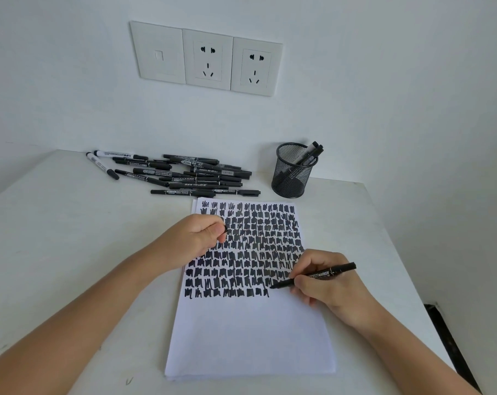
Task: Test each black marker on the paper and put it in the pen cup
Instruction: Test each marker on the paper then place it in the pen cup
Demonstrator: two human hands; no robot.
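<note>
My right hand [324,283] grips an uncapped black marker [335,270], its tip touching the paper [250,337] at the end of the lowest row of black scribbles. My left hand [197,238] rests on the paper's upper left, fingers closed on a small black cap [225,229]. A pile of black markers [196,175] lies at the back of the table. The black mesh pen cup [294,171] stands at the back right with a few markers in it.
The white table [70,252] meets a white wall with a row of sockets [207,59]. The table's right edge drops to a dark floor gap [452,343]. Two white-barrelled markers [102,163] lie at the pile's left end.
</note>
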